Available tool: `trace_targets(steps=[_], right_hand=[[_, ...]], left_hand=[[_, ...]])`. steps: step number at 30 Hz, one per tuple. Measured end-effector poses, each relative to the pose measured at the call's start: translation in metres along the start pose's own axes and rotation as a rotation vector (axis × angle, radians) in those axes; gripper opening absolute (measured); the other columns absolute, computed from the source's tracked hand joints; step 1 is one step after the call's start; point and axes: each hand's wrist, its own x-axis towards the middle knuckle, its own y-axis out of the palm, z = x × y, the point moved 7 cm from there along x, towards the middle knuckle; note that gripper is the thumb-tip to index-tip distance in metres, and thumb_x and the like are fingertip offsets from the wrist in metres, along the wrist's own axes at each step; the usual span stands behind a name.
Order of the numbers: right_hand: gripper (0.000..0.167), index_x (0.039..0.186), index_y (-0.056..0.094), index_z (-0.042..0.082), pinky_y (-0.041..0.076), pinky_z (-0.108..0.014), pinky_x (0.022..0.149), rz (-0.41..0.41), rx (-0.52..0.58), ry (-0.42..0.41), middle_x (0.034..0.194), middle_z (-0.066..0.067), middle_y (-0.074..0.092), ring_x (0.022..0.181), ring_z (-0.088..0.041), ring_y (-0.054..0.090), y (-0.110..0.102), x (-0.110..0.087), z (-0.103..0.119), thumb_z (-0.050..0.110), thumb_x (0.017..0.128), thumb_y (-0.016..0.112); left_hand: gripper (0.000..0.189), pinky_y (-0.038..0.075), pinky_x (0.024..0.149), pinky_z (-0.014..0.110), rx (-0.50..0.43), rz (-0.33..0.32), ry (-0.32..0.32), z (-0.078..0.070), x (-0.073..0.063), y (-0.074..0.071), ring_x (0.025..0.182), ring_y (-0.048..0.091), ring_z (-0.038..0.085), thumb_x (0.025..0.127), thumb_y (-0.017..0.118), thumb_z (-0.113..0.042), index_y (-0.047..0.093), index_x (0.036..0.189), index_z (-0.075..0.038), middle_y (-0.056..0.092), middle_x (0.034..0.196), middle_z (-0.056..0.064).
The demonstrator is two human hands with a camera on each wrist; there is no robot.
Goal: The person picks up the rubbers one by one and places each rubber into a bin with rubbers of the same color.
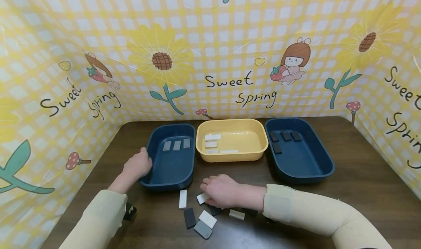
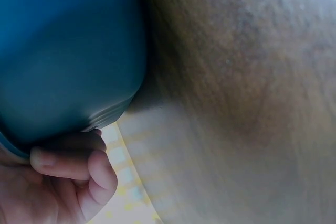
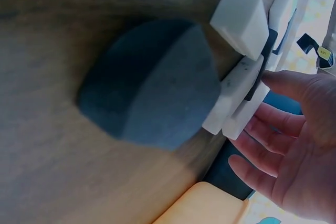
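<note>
My left hand (image 1: 138, 163) grips the left side rim of a dark blue tray (image 1: 168, 186) holding three grey blocks (image 1: 177, 145). In the left wrist view, curled fingers (image 2: 68, 163) sit against the outside of its wall. My right hand (image 1: 223, 191) is low over loose blocks at the table's front, beside a white block (image 1: 202, 198). The right wrist view shows its thumb (image 3: 286, 82) at a black block (image 3: 261, 66) and loosely bent fingers at a white block (image 3: 247, 111). Part of this cluster is hidden under the hand.
A yellow tray (image 1: 231, 156) with several white blocks stands in the middle. Right of it, another dark blue tray (image 1: 304, 176) holds several black blocks (image 1: 286, 136). More white, black and grey blocks (image 1: 203, 229) lie on the brown table (image 1: 358, 161). Patterned cloth (image 1: 217, 41) rises behind.
</note>
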Motion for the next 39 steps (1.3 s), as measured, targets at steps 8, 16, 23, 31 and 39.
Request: trace_targets(steps=[8,16,23,31,39], right_hand=[[0.022,0.096,0.068,0.020,0.037,-0.020,0.050,0.014,0.020,0.020,0.082,0.008,0.058,0.071,-0.008,0.055,0.001,0.008,0.001,0.037,0.085,0.073],[0.021,0.093,0.065,0.019,0.040,-0.022,0.053,-0.132,0.013,-0.036,0.082,0.007,0.058,0.074,-0.010,0.056,-0.006,-0.001,-0.001,0.036,0.084,0.070],[0.019,0.092,0.066,0.018,0.040,-0.021,0.055,-0.251,0.089,0.028,0.082,0.006,0.059,0.069,-0.010,0.053,-0.034,-0.021,-0.028,0.035,0.085,0.069],[0.024,0.097,0.066,0.014,0.047,-0.026,0.061,-0.274,0.130,0.173,0.088,0.003,0.063,0.072,-0.012,0.054,-0.062,-0.042,-0.066,0.032,0.083,0.072],[0.020,0.094,0.066,0.012,0.045,-0.028,0.061,-0.292,0.126,0.337,0.083,0.002,0.060,0.069,-0.014,0.051,-0.079,-0.048,-0.107,0.028,0.083,0.073]], left_hand=[[0.043,0.050,0.067,0.055,0.003,0.004,-0.016,-0.002,-0.002,-0.002,0.081,0.062,0.046,0.097,0.042,-0.012,0.032,0.124,0.021,0.059,0.092,0.035],[0.047,0.050,0.069,0.056,0.001,0.037,-0.029,0.001,-0.004,0.001,0.082,0.062,0.046,0.098,0.042,-0.013,0.030,0.128,0.021,0.059,0.098,0.036],[0.048,0.050,0.067,0.055,0.004,0.032,0.011,0.002,-0.001,-0.001,0.079,0.062,0.043,0.099,0.043,-0.016,0.033,0.126,0.021,0.058,0.099,0.037],[0.066,0.048,0.073,0.059,0.073,-0.090,-0.018,-0.008,-0.004,-0.018,0.096,0.056,0.048,0.100,0.049,-0.033,0.027,0.136,0.018,0.052,0.115,0.038],[0.062,0.047,0.087,0.059,0.052,-0.255,0.227,-0.074,-0.022,-0.029,0.124,0.043,0.045,0.097,0.058,-0.033,0.038,0.140,0.009,0.041,0.140,0.031]])
